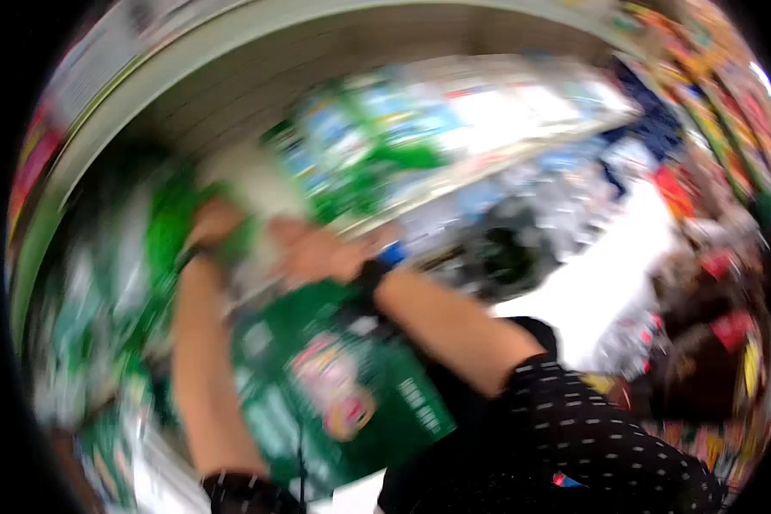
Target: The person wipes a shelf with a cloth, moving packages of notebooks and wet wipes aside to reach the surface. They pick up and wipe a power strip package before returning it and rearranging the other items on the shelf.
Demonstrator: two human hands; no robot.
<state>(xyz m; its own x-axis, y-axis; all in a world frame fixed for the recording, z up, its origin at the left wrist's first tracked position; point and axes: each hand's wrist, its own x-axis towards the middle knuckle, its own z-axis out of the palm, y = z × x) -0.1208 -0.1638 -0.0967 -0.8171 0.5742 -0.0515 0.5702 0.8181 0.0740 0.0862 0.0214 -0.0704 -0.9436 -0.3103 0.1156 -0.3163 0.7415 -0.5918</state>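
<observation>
Motion blur smears much of the head view. My left hand (216, 221) reaches to the shelf at the left and is against a bright green item (170, 227), perhaps packaging; its fingers are too smeared to show a grip. To its right, my right hand (313, 250) is stretched over the shelf edge with fingers extended and nothing visible in it. Dark bands circle both wrists. Below my hands, close to my body, stands a dark green carton (274, 411) with a pink and white picture and white lettering.
Green and blue packs (351, 128) and white packs (505, 103) line the upper shelf. Clear bottles (557, 206) stand below its edge. Greenish, blurred goods (86, 300) fill the left side. Brown and red bags (711, 351) are at the right.
</observation>
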